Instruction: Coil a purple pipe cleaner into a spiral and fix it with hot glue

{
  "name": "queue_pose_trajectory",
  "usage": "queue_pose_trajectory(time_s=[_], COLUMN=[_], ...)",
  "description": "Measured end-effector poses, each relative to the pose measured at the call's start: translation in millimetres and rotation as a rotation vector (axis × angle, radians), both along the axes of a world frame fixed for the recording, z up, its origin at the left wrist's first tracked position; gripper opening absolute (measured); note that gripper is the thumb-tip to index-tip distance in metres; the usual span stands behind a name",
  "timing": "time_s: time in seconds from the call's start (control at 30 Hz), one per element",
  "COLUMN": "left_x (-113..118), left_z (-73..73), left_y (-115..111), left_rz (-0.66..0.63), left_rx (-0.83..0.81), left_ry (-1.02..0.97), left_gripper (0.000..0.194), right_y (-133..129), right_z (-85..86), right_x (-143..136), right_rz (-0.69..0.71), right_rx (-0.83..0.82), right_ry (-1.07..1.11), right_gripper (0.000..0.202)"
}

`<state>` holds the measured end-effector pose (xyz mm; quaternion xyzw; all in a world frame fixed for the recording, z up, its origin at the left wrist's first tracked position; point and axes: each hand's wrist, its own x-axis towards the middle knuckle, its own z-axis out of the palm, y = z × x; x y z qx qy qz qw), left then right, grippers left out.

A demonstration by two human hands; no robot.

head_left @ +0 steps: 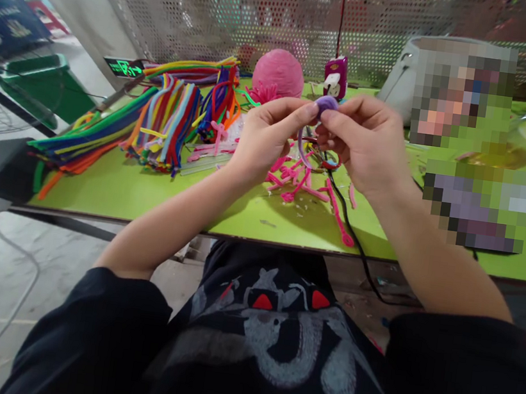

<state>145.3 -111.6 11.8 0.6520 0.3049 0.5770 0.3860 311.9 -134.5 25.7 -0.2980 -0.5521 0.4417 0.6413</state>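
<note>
Between the fingertips of both hands, above the green table, is a purple pipe cleaner [326, 104] coiled at its top, with a loose length hanging below. My left hand [272, 127] pinches the coil from the left, thumb against it. From the right, my right hand [364, 142] pinches the same coil, its other fingers curled underneath. Below the hands lie several pink pipe cleaner pieces [297, 179], some with curled ends. What looks like a scissors handle [331, 162] shows just beneath my right fingers, mostly hidden.
Bundles of colored pipe cleaners [163, 122] lie at left on the green table [194, 207]. Behind stand a pink yarn ball [279, 73] and a purple plug adapter [335, 77]. A black cable [352, 234] runs over the front edge. A grey bucket [400, 73] stands at right.
</note>
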Motion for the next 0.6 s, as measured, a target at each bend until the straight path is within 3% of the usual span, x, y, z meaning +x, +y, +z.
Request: queue_pose_trajectory(time_s=[0.17,0.3,0.4,0.6], left_x=[0.2,0.9,4.1,8.3], left_z=[8.1,13.6,12.9,12.1], left_y=[-7.8,-11.4,-10.8,-8.1], left_rz=[-0.017,0.002,0.021,-0.078], left_rx=[0.095,0.11,0.06,-0.068], left_ry=[0.021,0.07,0.078,0.042], left_gripper=[0.031,0.031,0.032,0.024], right_y=[-8.0,-8.3,-9.7,-16.4], right_z=[8.6,10.9,10.1,12.2], right_x=[2.8,1.8,-4.5,-13.2], right_rz=[-0.049,-0.07,-0.108,-0.184], right_rx=[0.096,0.201,0.285,0.3], right_ry=[-0.127,-0.113,-0.015,0.052], right_gripper=[0.031,0.028,0.019,0.015])
